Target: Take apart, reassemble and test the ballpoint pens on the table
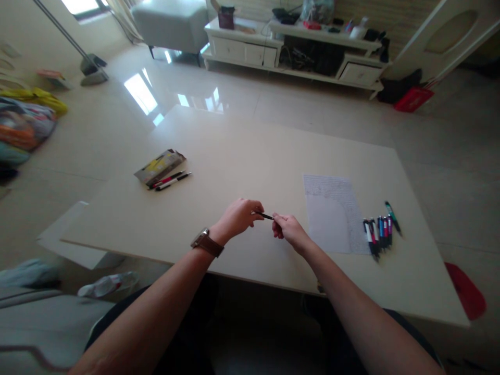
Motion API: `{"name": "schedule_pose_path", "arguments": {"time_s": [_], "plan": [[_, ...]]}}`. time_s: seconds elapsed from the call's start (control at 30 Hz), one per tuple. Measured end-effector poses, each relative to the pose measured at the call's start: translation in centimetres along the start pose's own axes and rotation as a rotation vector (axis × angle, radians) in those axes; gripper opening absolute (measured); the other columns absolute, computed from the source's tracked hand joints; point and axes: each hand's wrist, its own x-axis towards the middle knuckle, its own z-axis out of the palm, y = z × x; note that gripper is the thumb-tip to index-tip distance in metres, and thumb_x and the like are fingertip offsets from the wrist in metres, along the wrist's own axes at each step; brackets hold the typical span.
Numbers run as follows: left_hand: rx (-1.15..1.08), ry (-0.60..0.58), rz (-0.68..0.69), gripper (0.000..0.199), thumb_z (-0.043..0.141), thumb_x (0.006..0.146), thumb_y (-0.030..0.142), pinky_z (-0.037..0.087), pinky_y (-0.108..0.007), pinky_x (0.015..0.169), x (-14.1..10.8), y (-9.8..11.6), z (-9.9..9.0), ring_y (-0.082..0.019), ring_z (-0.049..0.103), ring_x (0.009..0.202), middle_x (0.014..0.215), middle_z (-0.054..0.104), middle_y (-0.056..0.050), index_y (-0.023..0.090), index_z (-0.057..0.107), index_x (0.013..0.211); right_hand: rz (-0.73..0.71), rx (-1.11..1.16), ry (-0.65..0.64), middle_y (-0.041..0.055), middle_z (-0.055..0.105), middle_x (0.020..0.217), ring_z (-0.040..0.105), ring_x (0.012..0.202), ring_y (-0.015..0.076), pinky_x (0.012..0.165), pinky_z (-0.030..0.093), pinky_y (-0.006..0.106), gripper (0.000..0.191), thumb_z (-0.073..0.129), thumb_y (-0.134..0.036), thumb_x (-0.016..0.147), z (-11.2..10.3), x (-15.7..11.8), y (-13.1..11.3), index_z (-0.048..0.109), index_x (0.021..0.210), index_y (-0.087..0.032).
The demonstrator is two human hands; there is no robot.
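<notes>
Black pen [267, 216] bridging my two hands over table [250, 156], long axis running left to right, slanting slightly. Right hand [288, 228] pinching right end; left hand [241, 214] curling fingers around left end, whether gripping I cannot tell. Neither hand lying clearly nearer. Sheet [327, 224] lying just beside right hand, pen row [378, 232] resting at its right edge; box [158, 165] sitting well off leftward.

Left wrist [220, 235]: watch [206, 242], brown strap [212, 246], metallic case [200, 237]. Forearms [164, 302] bare. Dark legwear [187, 328].
</notes>
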Motion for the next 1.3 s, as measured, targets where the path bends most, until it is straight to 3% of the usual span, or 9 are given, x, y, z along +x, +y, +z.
{"name": "schedule_pose_path", "arguments": {"time_s": [0.2, 0.4, 0.57, 0.7, 0.77, 0.87, 1.07, 1.3], "plan": [[0.077, -0.051, 0.013, 0.016, 0.062, 0.09, 0.03, 0.04, -0.024, 0.061, -0.1, 0.3, -0.1, -0.014, 0.064, 0.059, 0.057, 0.067, 0.001, 0.023, 0.076, 0.086, -0.039, 0.025, 0.022, 0.0072, 0.065, 0.057, 0.053, 0.049, 0.0129, 0.052, 0.041, 0.026, 0.053, 0.062, -0.067, 0.075, -0.2, 0.0, -0.1, 0.064, 0.065, -0.015], [0.108, -0.078, 0.024, 0.022, 0.057, 0.093, 0.029, 0.038, -0.025, 0.06, -0.2, 0.2, -0.3, -0.014, 0.064, 0.058, 0.055, 0.065, 0.001, 0.022, 0.075, 0.084, -0.252, -0.123, 0.147, 0.0036, 0.068, 0.075, 0.06, 0.069, 0.0157, 0.066, 0.046, 0.029, 0.025, 0.075, -0.04, 0.07, -0.2, -0.2, 0.2, 0.064, 0.076, -0.018], [0.024, -0.023, 0.033, 0.018, 0.061, 0.091, 0.033, 0.043, -0.024, 0.064, 0.0, 0.3, -0.2, -0.013, 0.065, 0.059, 0.061, 0.069, 0.001, 0.022, 0.076, 0.091, -0.233, 0.024, 0.205, 0.0027, 0.066, 0.07, 0.063, 0.068, 0.0165, 0.066, 0.049, 0.029, 0.037, 0.075, -0.052, 0.072, -0.2, -0.1, -0.4, 0.061, 0.08, -0.018], [0.065, -0.019, 0.026, 0.016, 0.062, 0.09, 0.032, 0.041, -0.024, 0.062, 0.0, 0.2, -0.1, -0.013, 0.064, 0.058, 0.058, 0.066, 0.002, 0.023, 0.075, 0.089, -0.131, -0.03, 0.114, 0.0047, 0.065, 0.062, 0.06, 0.056, 0.0153, 0.058, 0.047, 0.029, 0.045, 0.066, -0.061, 0.078, -0.3, -0.1, -0.4, 0.059, 0.069, -0.018], [0.097, -0.036, 0.009, 0.016, 0.061, 0.09, 0.032, 0.039, -0.024, 0.061, -0.1, 0.1, 0.0, -0.014, 0.064, 0.059, 0.057, 0.065, 0.002, 0.024, 0.075, 0.088, -0.142, -0.059, 0.087, 0.0043, 0.065, 0.064, 0.059, 0.057, 0.0151, 0.058, 0.046, 0.029, 0.039, 0.069, -0.055, 0.077, -0.3, -0.2, -0.2, 0.06, 0.069, -0.017], [0.117, -0.074, -0.023, 0.019, 0.059, 0.091, 0.035, 0.038, -0.025, 0.06, -0.2, 0.0, 0.0, -0.014, 0.063, 0.06, 0.06, 0.067, 0.0, 0.023, 0.074, 0.088, -0.242, -0.082, 0.148, 0.0027, 0.066, 0.069, 0.06, 0.063, 0.0153, 0.063, 0.046, 0.029, 0.025, 0.074, -0.04, 0.073, -0.3, -0.1, -0.1, 0.063, 0.075, -0.018], [0.16, -0.048, 0.023, 0.029, 0.052, 0.094, 0.032, 0.041, -0.027, 0.067, 0.0, -0.3, 0.3, -0.016, 0.061, 0.074, 0.087, 0.07, -0.007, 0.02, 0.073, 0.078, -0.302, -0.14, 0.18, 0.0036, 0.067, 0.073, 0.06, 0.069, 0.017, 0.067, 0.046, 0.031, 0.019, 0.072, -0.035, 0.074, 0.0, -0.1, 0.1, 0.064, 0.073, -0.018], [0.24, -0.197, 0.014, 0.034, 0.039, 0.095, 0.02, 0.04, -0.029, 0.065, 0.4, -1.3, 0.3, -0.017, 0.057, 0.068, 0.076, 0.065, -0.008, 0.016, 0.066, 0.075, -0.305, -0.177, 0.196, 0.005, 0.068, 0.075, 0.062, 0.071, 0.0175, 0.069, 0.047, 0.031, 0.019, 0.072, -0.035, 0.073, -0.3, 0.0, 0.4, 0.064, 0.074, -0.017]]}}
